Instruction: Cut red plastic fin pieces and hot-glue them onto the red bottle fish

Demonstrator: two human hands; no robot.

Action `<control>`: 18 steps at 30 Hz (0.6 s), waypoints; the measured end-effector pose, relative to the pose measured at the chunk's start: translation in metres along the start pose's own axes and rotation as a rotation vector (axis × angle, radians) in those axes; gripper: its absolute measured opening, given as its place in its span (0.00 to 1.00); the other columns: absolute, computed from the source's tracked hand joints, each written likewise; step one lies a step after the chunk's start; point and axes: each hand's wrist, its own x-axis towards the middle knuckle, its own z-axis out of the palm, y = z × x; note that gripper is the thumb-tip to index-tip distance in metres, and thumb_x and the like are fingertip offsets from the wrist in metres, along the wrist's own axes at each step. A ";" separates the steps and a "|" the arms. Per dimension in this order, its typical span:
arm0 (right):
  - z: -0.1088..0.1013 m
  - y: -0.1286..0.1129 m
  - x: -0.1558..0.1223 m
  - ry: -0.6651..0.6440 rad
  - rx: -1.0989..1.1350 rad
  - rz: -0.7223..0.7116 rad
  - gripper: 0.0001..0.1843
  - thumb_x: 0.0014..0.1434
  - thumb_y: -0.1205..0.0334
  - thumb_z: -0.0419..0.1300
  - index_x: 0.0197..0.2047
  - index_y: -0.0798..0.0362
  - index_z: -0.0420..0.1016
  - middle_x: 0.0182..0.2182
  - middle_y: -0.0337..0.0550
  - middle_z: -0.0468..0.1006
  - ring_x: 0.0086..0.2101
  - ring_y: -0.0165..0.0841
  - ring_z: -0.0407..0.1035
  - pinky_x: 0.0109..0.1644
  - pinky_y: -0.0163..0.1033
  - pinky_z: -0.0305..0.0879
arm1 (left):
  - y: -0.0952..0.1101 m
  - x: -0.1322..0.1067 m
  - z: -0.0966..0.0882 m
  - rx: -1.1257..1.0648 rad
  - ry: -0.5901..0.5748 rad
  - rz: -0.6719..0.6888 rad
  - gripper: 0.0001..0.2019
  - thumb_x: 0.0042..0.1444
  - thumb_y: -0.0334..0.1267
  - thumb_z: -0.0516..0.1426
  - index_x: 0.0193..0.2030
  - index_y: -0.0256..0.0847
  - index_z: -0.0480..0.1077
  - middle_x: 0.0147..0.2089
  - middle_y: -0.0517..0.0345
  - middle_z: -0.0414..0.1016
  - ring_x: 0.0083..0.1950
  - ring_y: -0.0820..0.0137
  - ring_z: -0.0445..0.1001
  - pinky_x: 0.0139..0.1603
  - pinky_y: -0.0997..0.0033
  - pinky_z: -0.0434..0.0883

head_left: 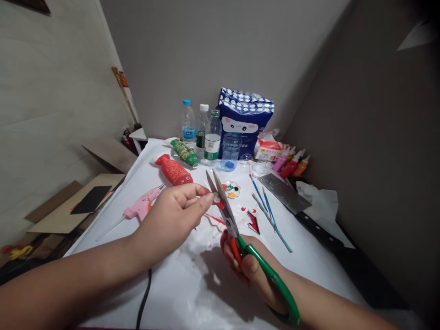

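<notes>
Tan cardboard [58, 213] lies flat beyond the left edge of a white table cover [182, 298], whose border slants inward toward the gray back wall. Just inside that edge rests a pink plastic glue gun [139, 206], partly hidden behind the left hand [180, 211]; a black cord [144, 298] curves down the near side, where smooth sheeting offers the widest bare stretch. Behind, a red, rough-textured fish figure [175, 172] and a green one [185, 153] lie close together. Left fingertips pinch a small red-and-white piece [217, 200] above the middle of the table, beside the parted metal blades of scissors [225, 206] with looped green and orange handles. The right hand [253, 266] grasps those handles. Farther back, clear plastic bottles [212, 142] and a glossy blue bag [245, 121] crowd the far side; a round-welled palette [233, 189] sits just beyond the blades. Red scraps [253, 222] dot the cover to the right, then slim brushes [270, 215] lie slantwise. A cleaver [285, 190], its broad steel blade flat and its black handle riveted, bounds the right side, below upright paint bottles [292, 165].
</notes>
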 end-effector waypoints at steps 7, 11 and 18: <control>-0.016 -0.010 -0.004 -0.133 -0.197 -0.043 0.43 0.50 0.21 0.32 0.37 0.54 0.61 0.31 0.41 0.61 0.30 0.31 0.53 0.31 0.35 0.56 | 0.002 -0.008 -0.001 0.147 0.059 0.099 0.10 0.55 0.42 0.55 0.30 0.36 0.69 0.17 0.70 0.54 0.18 0.79 0.49 0.17 0.79 0.48; -0.015 -0.011 -0.005 -0.130 -0.133 -0.036 0.41 0.51 0.22 0.33 0.36 0.53 0.60 0.32 0.41 0.61 0.30 0.32 0.53 0.33 0.37 0.57 | 0.000 -0.010 -0.001 0.189 0.055 0.137 0.11 0.56 0.41 0.54 0.30 0.36 0.69 0.18 0.69 0.53 0.19 0.79 0.51 0.18 0.79 0.49; -0.012 -0.020 -0.001 -0.147 -0.058 -0.001 0.39 0.48 0.20 0.35 0.31 0.51 0.56 0.26 0.37 0.58 0.26 0.31 0.52 0.29 0.38 0.55 | 0.000 -0.009 0.000 0.247 0.065 0.113 0.12 0.58 0.42 0.53 0.28 0.37 0.66 0.18 0.70 0.51 0.20 0.79 0.50 0.19 0.79 0.49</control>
